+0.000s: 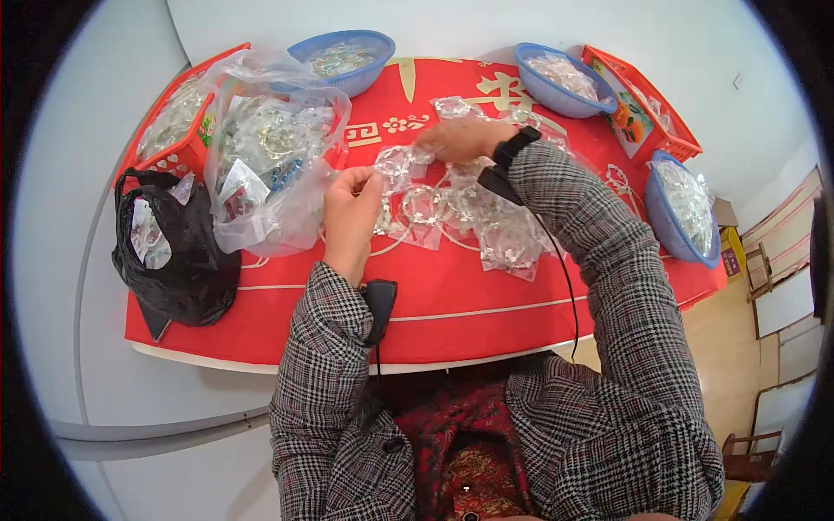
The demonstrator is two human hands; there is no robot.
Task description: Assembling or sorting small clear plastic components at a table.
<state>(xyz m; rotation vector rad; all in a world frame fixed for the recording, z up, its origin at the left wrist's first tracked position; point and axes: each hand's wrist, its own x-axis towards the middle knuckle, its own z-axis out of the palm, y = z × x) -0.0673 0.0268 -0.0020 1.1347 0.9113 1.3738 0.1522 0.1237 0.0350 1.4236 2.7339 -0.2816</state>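
Observation:
My left hand is closed in a pinch beside the large clear plastic bag; what lies between its fingertips is too small to make out. My right hand reaches across from the right with its fingers curled down. At its fingertips is a small clear packet with a beaded piece inside, which spans the gap toward my left fingertips. Below and right of it lies a loose pile of similar clear packets. One beaded ring, like a bracelet, shows through its packet.
A red cloth covers the table. At the left stand a red basket and a black plastic bag. Blue basins and another red basket hold packets along the far and right edges.

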